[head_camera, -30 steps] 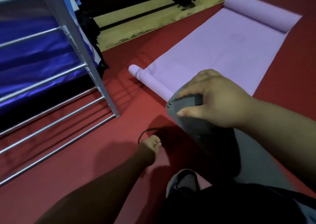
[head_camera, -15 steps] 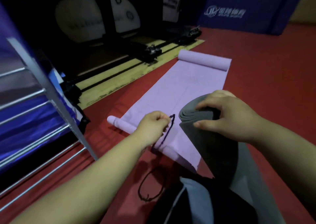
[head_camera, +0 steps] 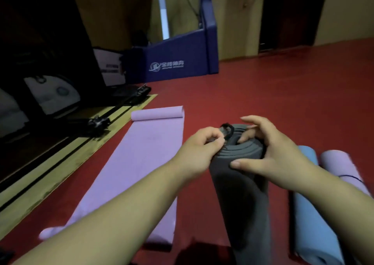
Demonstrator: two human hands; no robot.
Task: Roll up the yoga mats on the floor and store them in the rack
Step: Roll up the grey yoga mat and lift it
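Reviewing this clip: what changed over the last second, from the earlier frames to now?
The left hand picked the black band off the red floor, lifted it and now pinches it at the top end of the rolled grey mat. The view tilted up, so the rack left the frame. Unchanged: the right hand grips the grey roll's end; the purple mat lies unrolled on the floor.
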